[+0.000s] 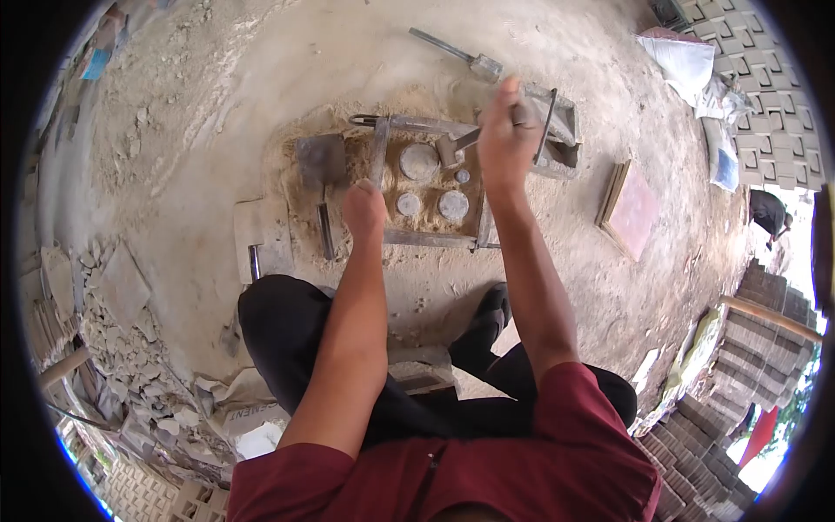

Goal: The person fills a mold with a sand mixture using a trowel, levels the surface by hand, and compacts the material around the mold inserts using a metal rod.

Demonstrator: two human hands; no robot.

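Observation:
A wooden frame (pixel 430 237) lies on the ground, packed with sand around several round pale discs, the largest (pixel 419 162) at the upper left. My right hand (pixel 510 135) is closed on the handle of a hammer (pixel 450 151), whose head is over the frame beside that disc. My left hand (pixel 364 207) is closed at the frame's left bar; what it grips, if anything, is hidden. Left of it lies a flat-bladed trowel (pixel 321 161) with a dark handle.
Beyond the frame lies a mallet-like tool (pixel 484 66). A second wooden frame (pixel 565 117) adjoins on the right, with a pinkish board (pixel 632 213) farther right. Rubble (pixel 143 383) lies at the lower left. White sacks (pixel 683 65) and stacked blocks (pixel 765 348) stand right; a person (pixel 769 213) is there.

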